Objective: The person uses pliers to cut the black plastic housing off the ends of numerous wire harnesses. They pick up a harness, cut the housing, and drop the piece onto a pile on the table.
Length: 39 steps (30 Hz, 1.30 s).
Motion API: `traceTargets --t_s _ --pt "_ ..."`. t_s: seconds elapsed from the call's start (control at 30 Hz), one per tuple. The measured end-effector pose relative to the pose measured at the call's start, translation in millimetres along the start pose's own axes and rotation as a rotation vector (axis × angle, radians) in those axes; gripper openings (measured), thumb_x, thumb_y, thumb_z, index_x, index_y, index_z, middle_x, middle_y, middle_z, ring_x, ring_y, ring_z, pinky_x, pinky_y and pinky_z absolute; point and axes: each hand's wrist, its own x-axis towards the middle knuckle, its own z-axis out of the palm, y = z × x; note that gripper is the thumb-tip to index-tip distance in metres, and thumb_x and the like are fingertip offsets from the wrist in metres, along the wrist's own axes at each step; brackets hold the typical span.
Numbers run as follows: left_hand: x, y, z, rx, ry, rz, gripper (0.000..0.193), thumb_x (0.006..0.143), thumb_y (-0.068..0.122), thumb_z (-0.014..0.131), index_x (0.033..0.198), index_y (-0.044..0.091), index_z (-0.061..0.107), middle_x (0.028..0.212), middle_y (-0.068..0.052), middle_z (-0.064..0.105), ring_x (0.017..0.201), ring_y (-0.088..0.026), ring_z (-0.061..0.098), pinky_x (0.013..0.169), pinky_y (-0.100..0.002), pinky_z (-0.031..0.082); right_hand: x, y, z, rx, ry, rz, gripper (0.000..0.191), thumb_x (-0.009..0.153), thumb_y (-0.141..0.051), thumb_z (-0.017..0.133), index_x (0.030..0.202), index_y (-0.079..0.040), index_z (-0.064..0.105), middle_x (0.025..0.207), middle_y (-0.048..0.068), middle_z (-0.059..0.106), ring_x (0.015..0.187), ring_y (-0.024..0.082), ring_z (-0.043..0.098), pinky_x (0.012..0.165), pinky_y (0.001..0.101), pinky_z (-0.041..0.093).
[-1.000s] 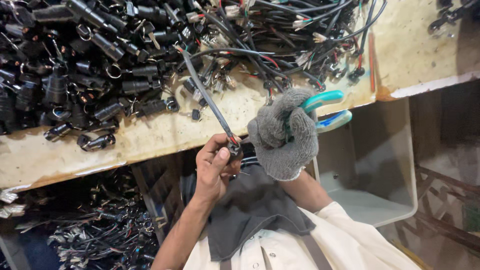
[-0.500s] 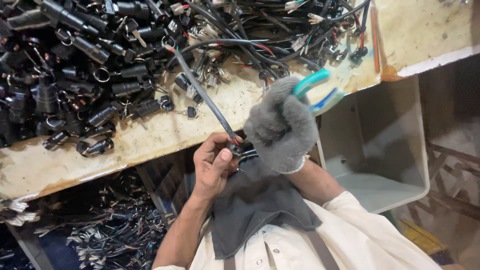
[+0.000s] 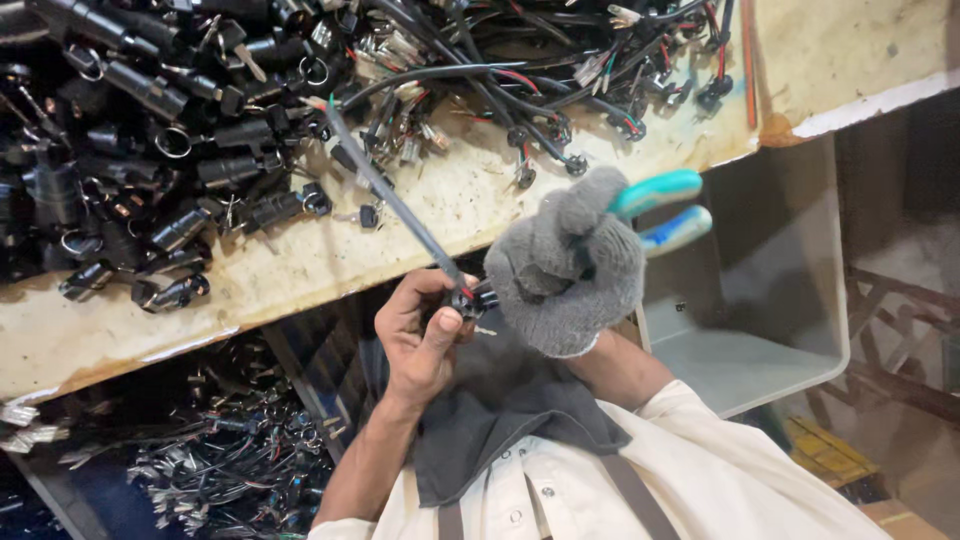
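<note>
Shifted slightly right: cable [image 3: 390, 195] slanting up-left from bare left hand [image 3: 420, 335] pinching its plug; gloved right hand [image 3: 570, 275] clenching teal-handled pliers [image 3: 660, 205] alongside.

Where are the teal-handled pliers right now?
In the head view, right of centre: the teal-handled pliers sit in the grey-gloved right hand, handles pointing toward the white plastic bin.

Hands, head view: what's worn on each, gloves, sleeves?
Left hand is bare, with no glove and no sleeve showing along the forearm. Right hand wears a grey knitted glove with a ribbed cuff at the wrist. Behind it, the right arm has a cream sleeve, pushed up short of the wrist.
</note>
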Motion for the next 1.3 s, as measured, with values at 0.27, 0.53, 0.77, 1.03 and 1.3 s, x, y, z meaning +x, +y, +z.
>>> traceTargets --t_s 0.27,0.53,0.77,1.03,1.3 --pt "28.1 51.9 19.5 0.545 -0.325 0.204 0.037 0.095 0.023 0.072 0.12 -0.001 0.061 0.114 -0.013 0.07 0.092 -0.021 0.068 0.083 -0.034 0.055 12.4 -14.6 -19.1 0.046 0.077 0.031 0.024 0.108 -0.036 0.059 0.099 -0.014 0.053 0.065 -0.007 0.032 0.047 0.005 0.025 0.041 0.0248 0.024" --pt "29.9 44.6 4.4 1.551 -0.522 0.124 0.039 0.083 0.028 0.072 0.119 0.012 0.07 0.088 -0.013 0.065 0.071 -0.032 0.064 0.057 -0.042 0.051 45.8 -78.5 -51.6 -1.374 0.007 -0.296 0.009 0.108 -0.002 0.065 0.116 -0.003 0.061 0.095 0.009 0.066 0.075 0.024 0.057 0.069 0.0368 0.046" --pt "24.4 47.5 -3.9 1.483 -0.505 0.15 0.026 0.09 0.034 0.075 0.107 0.014 0.074 0.083 -0.009 0.068 0.078 -0.031 0.066 0.068 -0.044 0.052 55.4 -40.4 -53.7 -2.145 -0.486 -0.122 0.053 0.066 -0.003 0.073 0.118 -0.006 0.065 0.109 0.017 0.064 0.088 0.042 0.066 0.07 0.0487 0.051" --pt "67.9 102.2 -55.1 1.857 0.2 0.512 0.027 0.099 0.007 0.071 0.126 0.01 0.071 0.144 -0.017 0.057 0.137 -0.036 0.051 0.118 -0.049 0.04 28.5 -27.5 -63.5 -2.132 -0.451 -0.411 0.03 0.084 -0.007 0.075 0.112 -0.006 0.065 0.1 0.014 0.065 0.08 0.037 0.066 0.067 0.0465 0.051" --pt "81.2 110.7 -84.6 2.148 0.141 0.533 0.031 0.086 0.017 0.082 0.111 0.006 0.067 0.161 -0.027 0.045 0.149 -0.046 0.037 0.124 -0.06 0.018 49.6 -26.2 -72.8 -2.167 -0.609 -0.072 0.025 0.079 -0.006 0.074 0.098 -0.006 0.059 0.089 0.016 0.061 0.077 0.039 0.065 0.064 0.0489 0.051"
